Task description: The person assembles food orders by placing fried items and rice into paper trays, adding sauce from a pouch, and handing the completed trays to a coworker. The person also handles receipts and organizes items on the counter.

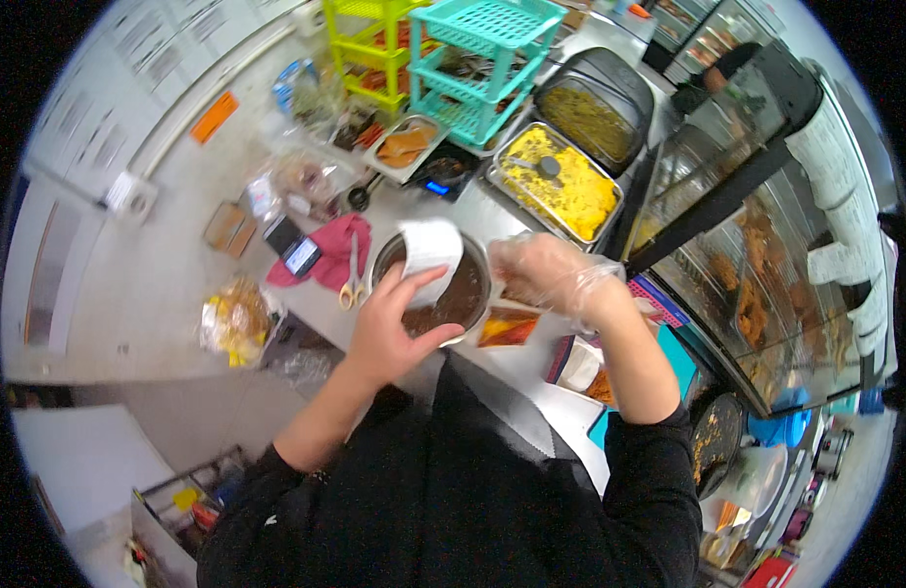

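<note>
A round metal pot [471, 314] of dark brown, grainy food stands in front of me on the counter. My left hand [389, 328] is at its near left side, with a curled white paper slip [433, 245] between its fingers, over the pot. The thumb lies apart along the near rim. Just right of the pot is my right hand [551, 274], in a clear plastic glove, its fingers curled and somewhat blurred; I cannot make out what is in them. Below it lies an orange and yellow printed packet [508, 327].
Scissors [352, 284], a maroon cloth [340, 245] and a black device [292, 245] lie left of the pot. Behind stand a scale [443, 176], a tray of yellow food [556, 186] and turquoise tiered baskets [485, 73]. A glass display case [757, 265] borders the right.
</note>
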Demonstrator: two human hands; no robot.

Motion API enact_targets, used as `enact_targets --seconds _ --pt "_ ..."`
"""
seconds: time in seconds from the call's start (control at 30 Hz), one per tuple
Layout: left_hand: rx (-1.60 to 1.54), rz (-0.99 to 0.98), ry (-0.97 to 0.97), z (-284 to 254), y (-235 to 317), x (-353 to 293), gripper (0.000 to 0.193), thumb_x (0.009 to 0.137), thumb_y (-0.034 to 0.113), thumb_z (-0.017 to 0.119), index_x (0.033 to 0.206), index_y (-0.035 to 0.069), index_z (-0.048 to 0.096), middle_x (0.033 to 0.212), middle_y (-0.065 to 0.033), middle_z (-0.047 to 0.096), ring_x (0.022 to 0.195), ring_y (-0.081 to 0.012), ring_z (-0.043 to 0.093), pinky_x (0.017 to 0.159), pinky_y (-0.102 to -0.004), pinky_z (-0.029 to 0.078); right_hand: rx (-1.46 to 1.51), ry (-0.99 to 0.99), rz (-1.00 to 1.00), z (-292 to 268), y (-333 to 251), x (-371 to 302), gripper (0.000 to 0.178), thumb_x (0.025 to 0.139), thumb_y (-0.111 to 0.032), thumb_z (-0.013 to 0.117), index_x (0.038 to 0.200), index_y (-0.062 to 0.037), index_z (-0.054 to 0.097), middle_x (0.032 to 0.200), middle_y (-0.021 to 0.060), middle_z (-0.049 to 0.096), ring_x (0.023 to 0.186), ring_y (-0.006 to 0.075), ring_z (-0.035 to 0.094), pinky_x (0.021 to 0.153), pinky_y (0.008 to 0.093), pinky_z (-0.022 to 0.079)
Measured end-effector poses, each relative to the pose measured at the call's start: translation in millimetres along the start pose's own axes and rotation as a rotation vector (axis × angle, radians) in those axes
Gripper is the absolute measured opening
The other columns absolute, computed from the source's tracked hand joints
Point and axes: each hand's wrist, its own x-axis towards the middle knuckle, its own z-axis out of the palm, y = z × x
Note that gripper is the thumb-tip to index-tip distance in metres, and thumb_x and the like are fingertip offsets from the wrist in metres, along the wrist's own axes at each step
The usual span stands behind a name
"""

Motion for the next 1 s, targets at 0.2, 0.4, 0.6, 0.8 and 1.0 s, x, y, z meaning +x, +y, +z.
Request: enact_targets --seconds 0.2,0.4,0.6,0.8,1.0 --pt "-0.285 -0.278 -0.241 -62.8 -41.0 -7.0 0.021 0.09 0.013 0.071 0.107 0.002 0.073 0.092 -0.0104 0.068 0.088 -0.0187 0.065 0.081 -0.0323 0.051 0.432 0.553 -0.159 34.5 -68.7 78.0 0.011 0.093 -0.01 0.063 0.1 -0.0034 0.057 0.087 0.0152 0.061 0.078 0.0291 0.063 0.071 0.042 0.05" --pt "-0.444 -0.566 0.128 -189.0 -154.0 -29.3 0.017 0.096 0.01 0.064 0.105 -0.001 0.073 0.104 -0.007 0.074 0.095 -0.0097 0.065 0.089 -0.0268 0.05 -0.016 0.172 0.246 179.5 -90.3 186.2 0.01 0.089 -0.008 0.059 0.085 -0.0032 0.066 0.09 0.0188 0.07 0.08 0.0363 0.07 0.071 0.0451 0.056" --pt "-0.509 -0.571 0.177 -245.9 -209.8 -20.5 0.02 0.095 0.008 0.065 0.112 -0.001 0.071 0.113 -0.0042 0.072 0.105 -0.0093 0.06 0.097 -0.0278 0.045 0.126 0.179 0.876 306.2 -101.8 242.6 0.026 0.093 -0.022 0.057 0.093 -0.0002 0.07 0.091 0.0222 0.073 0.09 0.0366 0.073 0.073 0.0455 0.059" --pt "-0.656 -0.494 0.018 -243.1 -223.8 6.1 0.037 0.091 0.001 0.066 0.127 0.0 0.063 0.127 -0.0078 0.065 0.116 -0.0137 0.059 0.104 -0.0316 0.045 0.232 0.243 1.103 302.2 -112.9 247.6 0.033 0.097 -0.028 0.052 0.098 0.0021 0.067 0.093 0.0278 0.072 0.09 0.0428 0.072 0.079 0.0525 0.056" --pt "-0.562 -0.541 0.015 -222.8 -241.1 37.4 0.023 0.095 0.008 0.066 0.116 0.0 0.07 0.113 -0.0061 0.071 0.105 -0.0114 0.063 0.096 -0.0287 0.049 0.078 0.288 1.02 267.6 -141.9 214.9 0.022 0.094 -0.021 0.058 0.093 0.0003 0.064 0.08 0.0209 0.073 0.075 0.0371 0.074 0.066 0.0507 0.058"
